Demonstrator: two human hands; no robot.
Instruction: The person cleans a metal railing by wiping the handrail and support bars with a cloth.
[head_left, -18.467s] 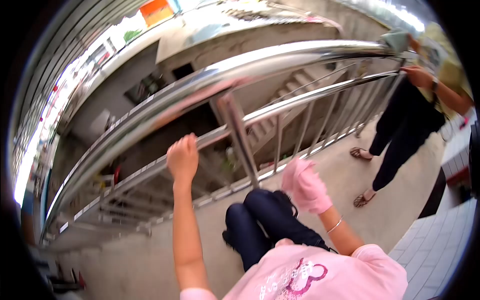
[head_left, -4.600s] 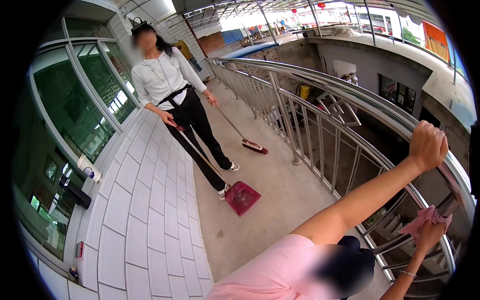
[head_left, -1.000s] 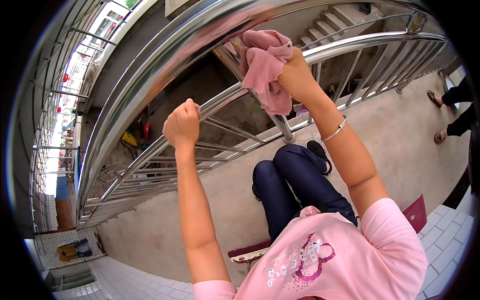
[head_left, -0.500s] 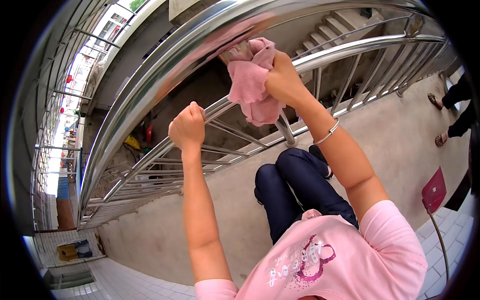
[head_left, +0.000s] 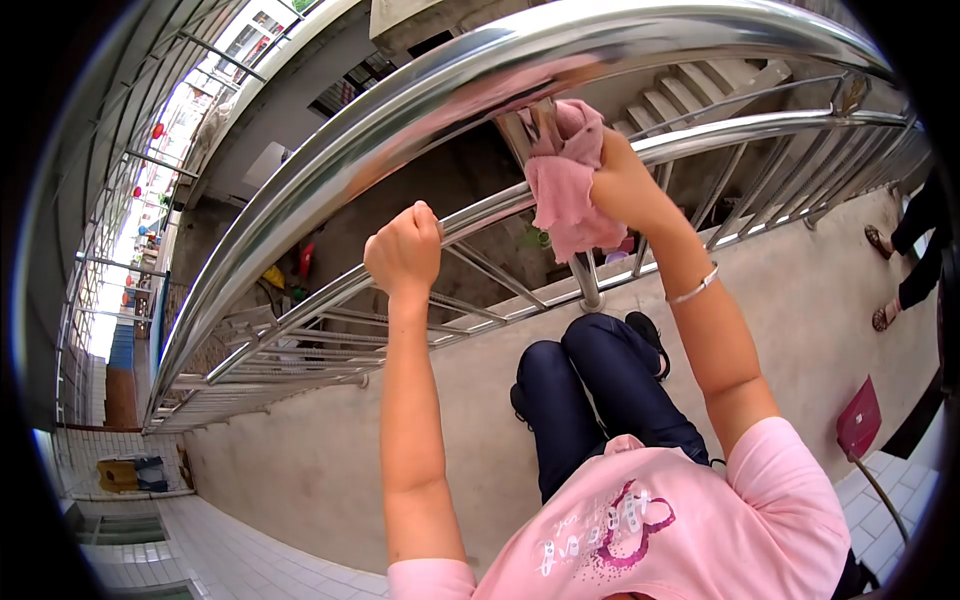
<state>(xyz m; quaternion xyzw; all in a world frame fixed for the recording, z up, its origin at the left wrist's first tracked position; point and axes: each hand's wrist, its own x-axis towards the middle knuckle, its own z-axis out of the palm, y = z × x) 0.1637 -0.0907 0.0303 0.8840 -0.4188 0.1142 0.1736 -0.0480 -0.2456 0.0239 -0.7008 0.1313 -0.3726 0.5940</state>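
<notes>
A crumpled pink cloth is bunched in my right hand. It lies against the shiny metal post that stands between the thick top handrail and the thinner rail below. My left hand is closed around that lower rail, left of the cloth. Above both hands curves the thick polished handrail, with pink reflections on its surface. My right fingers are partly hidden by the cloth.
Thin balusters fill the railing down to the concrete floor. Beyond it lie a lower yard and concrete stairs. A person's legs stand at the far right, near a dark red long-handled dustpan.
The cloth and my right hand show lower and further right in the view, with more of the post exposed. My left hand stays closed on the lower rail. The camera view has shifted.
</notes>
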